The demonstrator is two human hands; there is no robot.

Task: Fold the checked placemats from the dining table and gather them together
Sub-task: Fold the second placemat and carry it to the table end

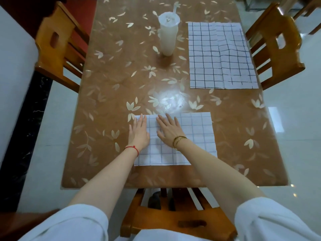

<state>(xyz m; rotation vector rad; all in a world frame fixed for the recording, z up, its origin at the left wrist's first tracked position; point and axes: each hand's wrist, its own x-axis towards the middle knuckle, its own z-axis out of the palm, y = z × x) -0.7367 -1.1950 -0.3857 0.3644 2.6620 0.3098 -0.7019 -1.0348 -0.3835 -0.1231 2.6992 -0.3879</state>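
Sleeves: white sleeves [278,220] frame the bottom edge, with bare forearms reaching over a wooden chair [173,218] pushed in at the near end.
Left hand: the left hand [139,133] lies flat with its fingers straight. It rests over the left edge of the near placemat [194,136], partly on cloth and partly on the surface [112,84].
Right hand: the right hand [169,131] is spread, palm down, on the same mat just beside the left hand, gripping nothing.
Near placemat: it lies flat at the near end, square to the edge. I cannot tell whether it is already doubled.
Far placemat: the far placemat [222,56] lies well apart at the right side with a seam down its middle, unfolded or two overlapped, unclear which.
Lidded cup: the lidded cup [167,35] with its straw stands left of the far mat, clear of the work.
Step in hand: likely smoothing or creasing the near mat.
Doing it well: keep the palms flat and sweep outward, away from each other, so wrinkles leave through the edges. Use the grid lines to match the corners before pressing a crease. Anchor with one hand so the cloth does not skate on the glossy covering.
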